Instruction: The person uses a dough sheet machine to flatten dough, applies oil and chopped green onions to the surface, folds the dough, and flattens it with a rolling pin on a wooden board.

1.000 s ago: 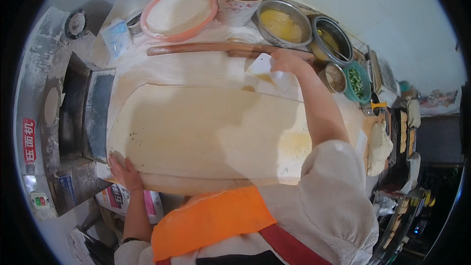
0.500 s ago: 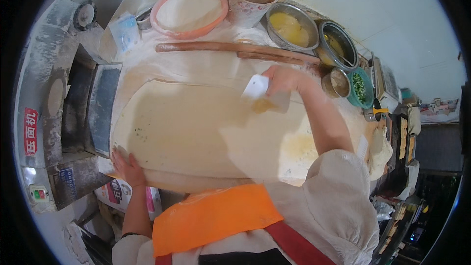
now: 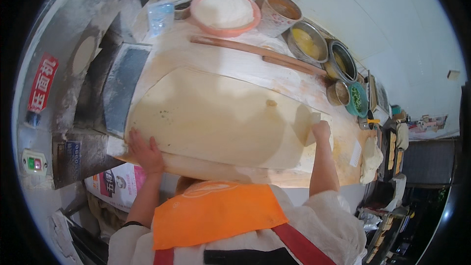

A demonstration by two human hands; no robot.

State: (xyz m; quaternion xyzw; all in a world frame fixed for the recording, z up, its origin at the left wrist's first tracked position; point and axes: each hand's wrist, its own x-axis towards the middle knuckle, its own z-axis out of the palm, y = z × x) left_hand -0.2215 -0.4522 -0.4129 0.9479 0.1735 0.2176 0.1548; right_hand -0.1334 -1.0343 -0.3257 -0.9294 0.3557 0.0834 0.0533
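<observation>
A large, thin sheet of dough (image 3: 211, 113) spreads across the floured work table, with a few green flecks near its left end. My left hand (image 3: 146, 154) lies flat with fingers apart at the sheet's near left edge. At the sheet's right end, my right hand (image 3: 322, 130) is closed on a pale flat dough scraper (image 3: 311, 130), whose blade is close to the dough; whether it touches I cannot tell. A small dab of brownish-yellow paste (image 3: 271, 103) sits on the sheet toward its far right edge.
Rolling pins (image 3: 245, 48) lie behind the dough. Along the back stand a pink basin of flour (image 3: 224, 30), a patterned bucket (image 3: 275, 19), metal bowls (image 3: 319, 59) and a green bowl of chopped greens (image 3: 363, 99). A dough lump (image 3: 371, 159) rests at right; a floury machine (image 3: 128, 88) stands left.
My right hand has carried the scraper rightward and nearer, from the sheet's far side to its right end. The brownish-yellow dab now shows uncovered. My left hand stays at the left edge.
</observation>
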